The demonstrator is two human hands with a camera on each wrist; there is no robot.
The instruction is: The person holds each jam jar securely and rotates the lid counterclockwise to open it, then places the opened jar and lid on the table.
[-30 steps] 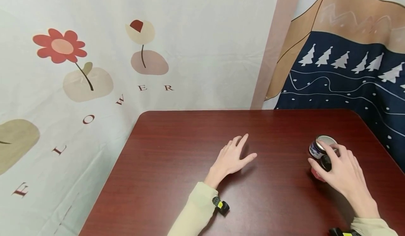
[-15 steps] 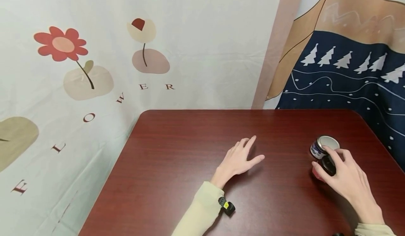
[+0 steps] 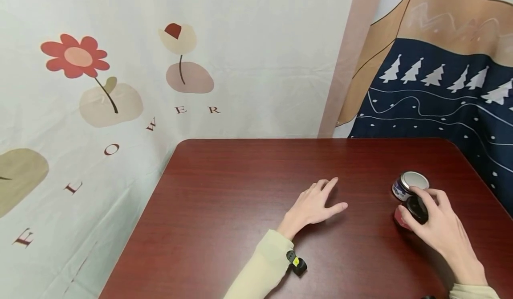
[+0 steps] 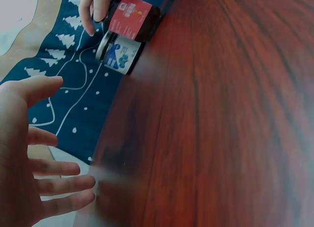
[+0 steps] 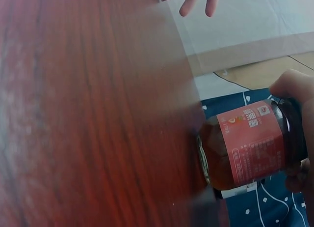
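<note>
A glass jar (image 3: 402, 219) with a red label and black lid stands upright at the table's right side. My right hand (image 3: 445, 234) holds it from above, thumb and fingers around the lid (image 5: 293, 128). In the right wrist view, dark amber contents show below the red label. Right behind it stands a second jar (image 3: 401, 190), with a silver lid and a white and blue label; my right fingertips overlap its near edge. My left hand (image 3: 314, 205) hovers over the middle of the table, fingers spread and holding nothing.
The dark red wooden table (image 3: 224, 192) has rounded far corners. A pale curtain (image 3: 260, 67) with flowers and letters hangs behind it, and a navy cloth (image 3: 433, 98) with white trees hangs at the right. A black strap camera (image 3: 297, 265) sits on the left wrist.
My left hand has drifted to the right over the table, still spread. My right thumb and fingers have come down and closed around the red-label jar's lid; both jars stay about where they were.
</note>
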